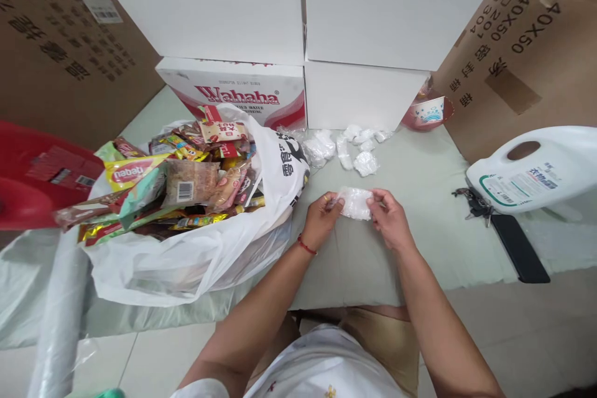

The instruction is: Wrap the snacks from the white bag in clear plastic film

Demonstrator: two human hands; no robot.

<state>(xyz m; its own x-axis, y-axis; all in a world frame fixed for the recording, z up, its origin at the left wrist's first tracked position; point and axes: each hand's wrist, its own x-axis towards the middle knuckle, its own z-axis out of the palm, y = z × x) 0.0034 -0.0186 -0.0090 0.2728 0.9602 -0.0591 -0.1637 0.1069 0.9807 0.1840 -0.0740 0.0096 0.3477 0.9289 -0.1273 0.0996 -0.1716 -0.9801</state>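
Observation:
Both my hands hold a small white packet in clear plastic (355, 204) above the pale green cloth. My left hand (323, 217), with a red bracelet at the wrist, pinches its left edge. Its right edge is gripped between the thumb and fingers of my right hand (388, 217). Just beyond lie several crumpled white plastic-wrapped pieces (366, 163) and a clear bundle (319, 148). To the left, a large white bag (196, 267) stands open, full of packaged snacks (191, 183).
White boxes (252, 93) and brown cartons (504, 50) enclose the back and sides. On the right are a white jug (532, 168), keys (476, 204), a black phone (520, 249) and a pink bowl (428, 113). A red container (41, 174) and a plastic roll (60, 317) are left.

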